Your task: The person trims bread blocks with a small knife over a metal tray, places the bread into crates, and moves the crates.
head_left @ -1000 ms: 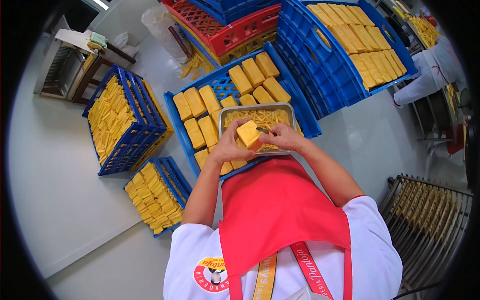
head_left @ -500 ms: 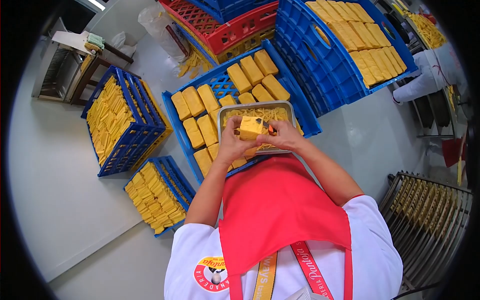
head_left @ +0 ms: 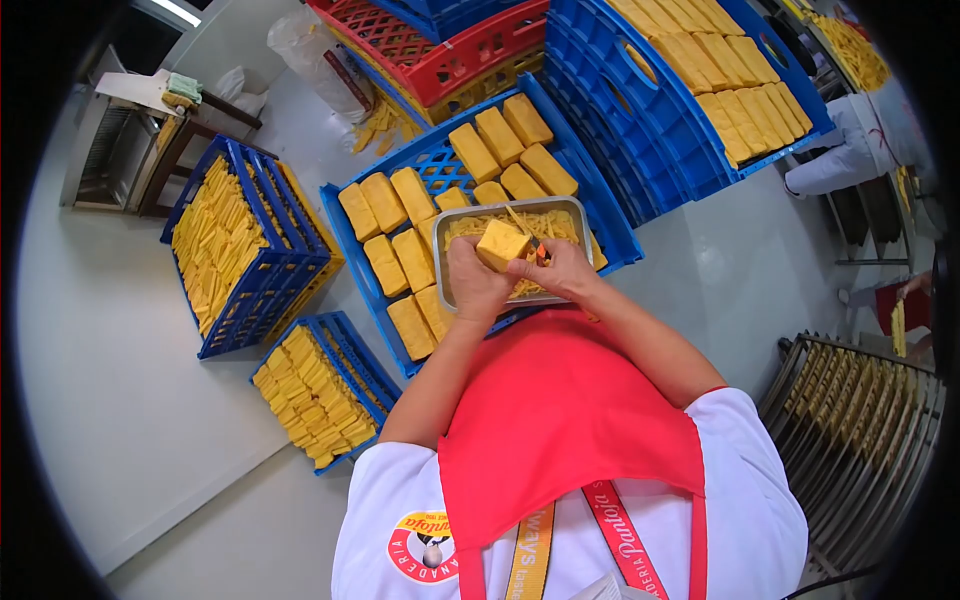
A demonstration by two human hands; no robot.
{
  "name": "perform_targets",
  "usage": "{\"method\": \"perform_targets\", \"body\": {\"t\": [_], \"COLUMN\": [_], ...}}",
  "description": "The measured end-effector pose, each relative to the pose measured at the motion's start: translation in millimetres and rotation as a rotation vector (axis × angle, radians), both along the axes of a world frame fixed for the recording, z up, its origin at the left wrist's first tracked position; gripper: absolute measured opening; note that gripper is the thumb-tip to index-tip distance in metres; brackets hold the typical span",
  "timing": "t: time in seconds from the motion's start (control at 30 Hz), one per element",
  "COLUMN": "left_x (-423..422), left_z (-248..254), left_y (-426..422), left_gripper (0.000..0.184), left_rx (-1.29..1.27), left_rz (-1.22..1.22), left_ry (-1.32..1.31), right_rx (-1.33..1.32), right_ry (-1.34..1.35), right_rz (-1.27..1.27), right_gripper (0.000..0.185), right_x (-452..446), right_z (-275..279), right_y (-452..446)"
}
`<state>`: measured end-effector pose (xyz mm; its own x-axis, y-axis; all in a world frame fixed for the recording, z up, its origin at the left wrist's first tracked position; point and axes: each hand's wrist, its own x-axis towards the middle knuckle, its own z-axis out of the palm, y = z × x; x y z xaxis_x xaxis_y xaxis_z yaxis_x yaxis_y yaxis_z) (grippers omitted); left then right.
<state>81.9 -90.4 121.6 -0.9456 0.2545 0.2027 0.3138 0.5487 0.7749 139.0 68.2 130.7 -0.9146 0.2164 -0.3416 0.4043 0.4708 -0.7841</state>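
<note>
My left hand [head_left: 477,280] is closed around a small yellow bread loaf [head_left: 502,244], held tilted above a metal pan [head_left: 440,262]. My right hand [head_left: 568,272] grips a small knife [head_left: 540,252] with a black and orange handle. Its blade lies along the right side of the loaf, and the right thumb touches the loaf's lower edge. Thin yellow bread trimmings [head_left: 562,224] fill the pan. Beneath it, a blue crate [head_left: 352,290] holds yellow loaves in rows, such as one loaf [head_left: 384,263] left of the pan.
Crates packed with yellow strips [head_left: 215,245] and slices [head_left: 312,395] stand at left. Red and blue crates [head_left: 430,70] are stacked behind; a tilted blue crate [head_left: 620,130] carries more loaves. On the right are a metal rack [head_left: 855,430] and another person's leg [head_left: 835,150].
The loaf has turned and tilted in my left hand. The knife blade now points up along its right side, and my left hand has shifted slightly right.
</note>
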Motion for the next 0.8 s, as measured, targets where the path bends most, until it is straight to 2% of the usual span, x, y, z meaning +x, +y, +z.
{"method": "perform_targets", "body": {"t": [0.2, 0.33, 0.4, 0.43, 0.5, 0.53, 0.6, 0.73, 0.8], "left_x": [1.4, -0.2, -7.7, -13.1, -23.1, -25.0, -27.1, -28.3, -28.6], "left_z": [-9.4, -15.0, -15.5, -15.5, -13.9, -13.0, -11.7, -9.7, -6.8], "left_y": [8.4, 8.7, 0.5, -4.7, -15.5, -18.7, -22.2, -22.3, -23.6], "left_gripper": [0.058, 0.057, 0.059, 0.059, 0.068, 0.068, 0.072, 0.07, 0.068], "left_rx": [-0.019, -0.059, -0.047, -0.048, 0.122, 0.12, 0.183, 0.277, 0.164], "left_rz": [0.011, 0.021, -0.114, -0.113, -0.335, -0.335, -0.399, -0.433, -0.457], "left_ry": [0.091, 0.067, 0.056, 0.056, -0.205, -0.205, -0.32, -0.357, -0.251], "right_rx": [-0.103, -0.064, -0.017, -0.017, 0.051, 0.192, 0.24, 0.345, 0.344], "right_ry": [0.028, 0.01, -0.077, -0.077, 0.056, 0.032, 0.06, 0.149, 0.2], "right_rz": [-0.068, -0.059, 0.12, 0.121, -0.047, -0.022, 0.002, 0.047, 0.043], "right_gripper": [0.068, 0.065, 0.064, 0.064, 0.062, 0.058, 0.056, 0.05, 0.048], "right_x": [6.9, 8.6, 7.5, 7.1, 5.1, 6.4, 5.6, 4.4, 5.3], "right_z": [-3.8, 6.8, 19.7, 12.4, 3.7, 14.1, 16.0, 18.2, 15.5], "right_y": [-10.2, -12.8, -2.6, 3.1, 9.8, 14.1, 16.6, 12.0, 10.2]}}
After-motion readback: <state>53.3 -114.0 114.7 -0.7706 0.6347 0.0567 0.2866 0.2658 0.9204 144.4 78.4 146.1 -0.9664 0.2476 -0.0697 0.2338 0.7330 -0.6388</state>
